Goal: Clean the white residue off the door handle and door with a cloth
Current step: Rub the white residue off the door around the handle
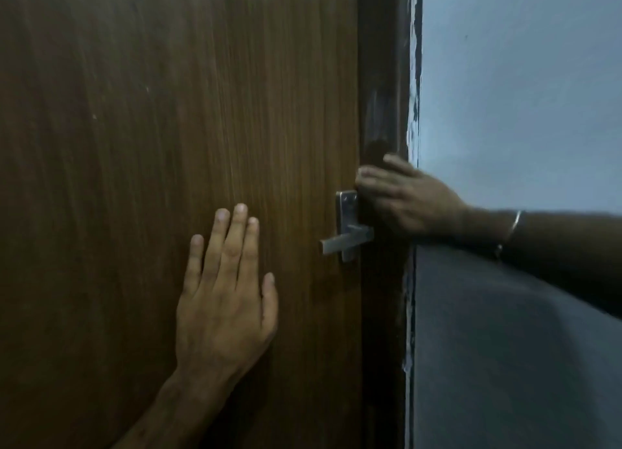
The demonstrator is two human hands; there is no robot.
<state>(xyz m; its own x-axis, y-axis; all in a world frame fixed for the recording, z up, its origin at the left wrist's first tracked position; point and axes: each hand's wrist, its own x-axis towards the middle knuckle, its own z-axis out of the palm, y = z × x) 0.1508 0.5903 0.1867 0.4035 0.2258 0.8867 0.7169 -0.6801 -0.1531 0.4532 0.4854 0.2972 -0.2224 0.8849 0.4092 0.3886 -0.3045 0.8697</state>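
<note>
I am looking at a dark brown wooden door (168, 112) with a fine vertical grain, filling the left and middle of the view. My left hand (223, 300) is lying flat against the door, palm down, below and to the left of the lock. Its fingers (235, 243) are pointing upward, straight and held close together, with the thumb set a little apart on the right — they are pressing on the wood and holding nothing.

The door handle (346, 238) is a metal lever on a narrow upright metal plate, sitting near the door's right edge at mid height. The lever is pointing left, level, and my left hand is staying apart from it.

My right hand (407, 199) is reaching in from the right side, blurred and in shadow, resting over the door's edge and covering the right part of the plate just above the lever. Its fingers are stretching out to the left, fairly straight and slightly spread. I cannot tell whether a cloth is lying under this hand — none is showing. A thin metal bangle (513, 228) is sitting on that wrist.

A few tiny pale specks are showing on the wood, higher up on the left. To the right of the door runs a dark door frame (400, 78) with a rough whitish edge, and beyond it a pale blue-grey wall (521, 95).
</note>
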